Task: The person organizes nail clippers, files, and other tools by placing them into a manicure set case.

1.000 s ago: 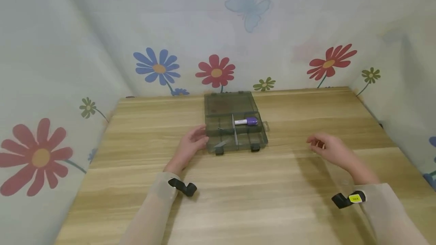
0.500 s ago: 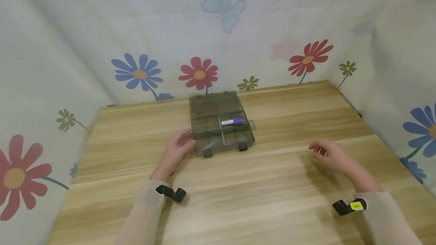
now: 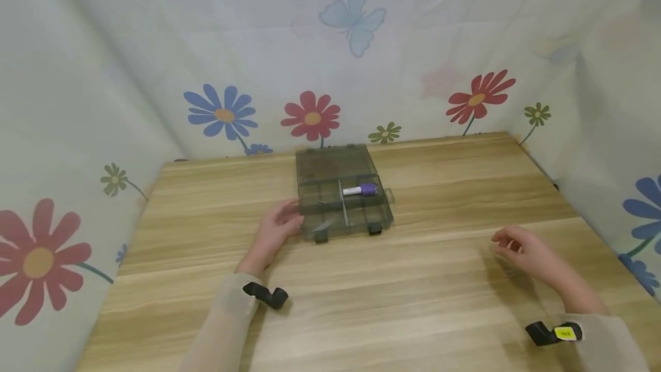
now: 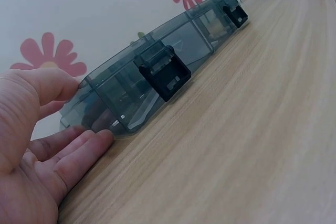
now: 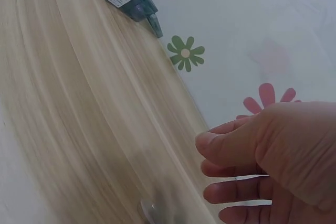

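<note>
A dark translucent compartment box point(image 3: 317, 220) lies on the table with its lid point(image 3: 335, 165) folded back. Inside, at the back right, is a short white tube with a purple cap point(image 3: 369, 189). A pale strip point(image 3: 325, 225) and a tiny metallic bit lie on the box's left side. My left hand point(image 3: 272, 233) is at the box's left end; in the left wrist view its thumb meets the upper edge and its loosely extended fingers point(image 4: 86, 153) lie along the lower corner. My right hand point(image 3: 532, 254) hovers over the table at the right, fingers loosely curled, holding nothing.
Below the right hand a small clear rounded thing point(image 5: 148, 211) lies on the wooden table point(image 3: 403, 303). Two black latches point(image 4: 165, 72) stick out from the box's front. Flower-printed cloth point(image 3: 258, 45) stands behind the table and at both sides.
My right hand has drifted to the right, farther from the box. My left hand stays at the box's left end; the head view has shifted.
</note>
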Tool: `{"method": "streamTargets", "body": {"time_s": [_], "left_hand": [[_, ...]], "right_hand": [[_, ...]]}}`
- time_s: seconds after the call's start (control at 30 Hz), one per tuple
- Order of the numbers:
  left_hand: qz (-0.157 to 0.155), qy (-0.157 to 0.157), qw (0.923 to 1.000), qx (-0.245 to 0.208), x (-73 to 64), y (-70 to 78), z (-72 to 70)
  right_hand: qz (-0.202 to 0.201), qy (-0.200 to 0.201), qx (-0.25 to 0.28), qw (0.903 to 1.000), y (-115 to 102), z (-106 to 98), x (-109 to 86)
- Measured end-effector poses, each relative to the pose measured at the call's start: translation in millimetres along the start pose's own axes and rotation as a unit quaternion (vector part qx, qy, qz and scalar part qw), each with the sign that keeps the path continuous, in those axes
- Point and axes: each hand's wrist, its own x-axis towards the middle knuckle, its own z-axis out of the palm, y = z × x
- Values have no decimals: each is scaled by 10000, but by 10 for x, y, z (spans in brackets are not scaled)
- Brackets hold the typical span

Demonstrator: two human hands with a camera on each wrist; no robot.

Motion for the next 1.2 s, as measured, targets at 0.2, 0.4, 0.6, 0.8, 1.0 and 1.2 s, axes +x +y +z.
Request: {"method": "streamTargets", "body": {"time_s": [0.2,0.4,0.6,0.8,1.0,1.2], "left_hand": [[12,-87,10000,-22,-33,79,20],[79,-84,9999,-74,-47,42,-42],[64,-240,9996,-102,-108,212,-8],[25,-193,9998,8,-96,235,9],[36,-219,9997,40,-81,243,17],[28,-214,9997,101,-112,256,10]], "right_hand": [[268,-352,110,9990,17,-59,-118],[303,-573,164,9978,42,-61,-172],[483,-918,137,9945,59,-54,-243],[777,-1055,-4,9914,93,-28,-272],[623,-877,-42,9942,114,-8,-322],[480,-878,19,9950,147,16,-336]]}}
